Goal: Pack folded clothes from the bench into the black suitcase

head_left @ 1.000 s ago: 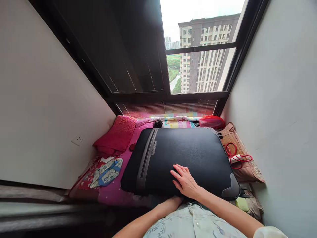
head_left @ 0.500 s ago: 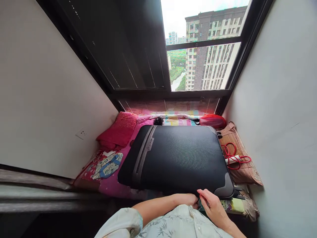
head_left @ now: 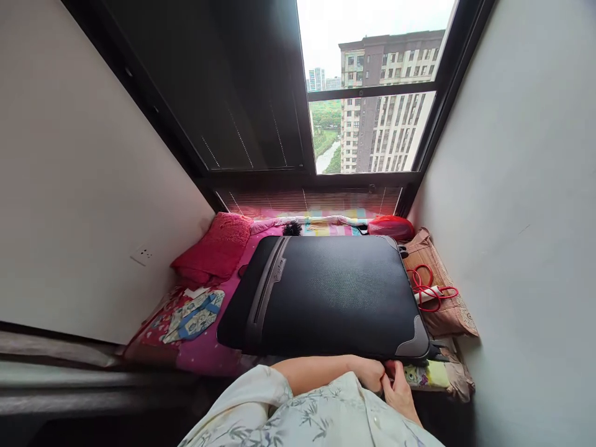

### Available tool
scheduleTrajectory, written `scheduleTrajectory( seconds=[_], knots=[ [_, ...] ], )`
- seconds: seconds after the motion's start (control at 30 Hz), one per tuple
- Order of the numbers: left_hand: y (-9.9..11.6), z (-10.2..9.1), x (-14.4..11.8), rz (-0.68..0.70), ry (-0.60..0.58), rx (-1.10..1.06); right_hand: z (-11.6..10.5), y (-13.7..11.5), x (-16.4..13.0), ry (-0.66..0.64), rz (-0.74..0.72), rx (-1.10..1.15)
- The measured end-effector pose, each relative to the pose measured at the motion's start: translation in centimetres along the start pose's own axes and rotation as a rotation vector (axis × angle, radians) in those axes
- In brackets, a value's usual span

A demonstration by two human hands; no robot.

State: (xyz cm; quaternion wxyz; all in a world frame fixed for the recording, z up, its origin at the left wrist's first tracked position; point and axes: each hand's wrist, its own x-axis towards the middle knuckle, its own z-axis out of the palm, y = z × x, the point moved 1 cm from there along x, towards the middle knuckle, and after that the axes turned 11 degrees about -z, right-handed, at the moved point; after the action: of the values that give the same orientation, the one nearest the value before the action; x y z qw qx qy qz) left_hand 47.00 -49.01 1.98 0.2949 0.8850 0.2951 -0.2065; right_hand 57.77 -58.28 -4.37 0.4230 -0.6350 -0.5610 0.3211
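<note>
Since a second ago our right hand has left the top panel of the black suitcase, where it lay flat with fingers spread, and come down to the case's near edge, close to its near right corner; our left hand has slid right along that same edge to meet it. Now the two hands sit touching each other just under the near rim of the suitcase, beside its grey corner patch. Both look curled, fingers drawn together toward the edge, but the rim and our own sleeve hide what, if anything, they pinch, so we cannot tell whether either grip has closed on something.

The suitcase lies flat and closed on the pink bedding, its long side running left to right, directly beyond our hands and filling the middle of the window nook. A grey zipped pocket strip runs along its left part. To the left of it lie a red cushion against the wall and a patterned folded cloth nearer to us. To the right, a brown bag with a red cord coiled on it rests against the right wall. At the far edge sit a red bundle and a small dark tuft below the window.
</note>
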Motion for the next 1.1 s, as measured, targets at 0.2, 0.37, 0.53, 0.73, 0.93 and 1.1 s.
scheduleTrajectory(
  seconds=[0.2,0.37,0.53,0.73,0.93,1.1],
  knots=[
    [0.7,-4.2,-4.2,-0.039,-0.206,0.106,0.1,0.0,-0.4,-0.011,-0.009,0.065],
    [-0.8,-8.4,-7.4,0.09,0.313,-0.209,-0.6,-0.4,-0.5,0.044,-0.006,0.097],
    [-4.9,-8.5,-8.0,-0.241,0.858,-0.051,-2.3,-1.3,0.4,0.116,-0.358,-0.366],
    [-6.4,-5.6,-7.6,-0.308,0.893,0.21,-4.5,-1.1,0.8,0.186,-0.685,-0.877],
    [-6.2,-5.4,-7.7,-0.312,0.838,0.207,-10.6,2.7,2.2,0.15,-0.563,-1.14],
    [-6.1,-5.3,-8.1,-0.305,0.813,0.208,-13.1,4.5,6.2,0.057,-0.462,-1.211]
  ],
)
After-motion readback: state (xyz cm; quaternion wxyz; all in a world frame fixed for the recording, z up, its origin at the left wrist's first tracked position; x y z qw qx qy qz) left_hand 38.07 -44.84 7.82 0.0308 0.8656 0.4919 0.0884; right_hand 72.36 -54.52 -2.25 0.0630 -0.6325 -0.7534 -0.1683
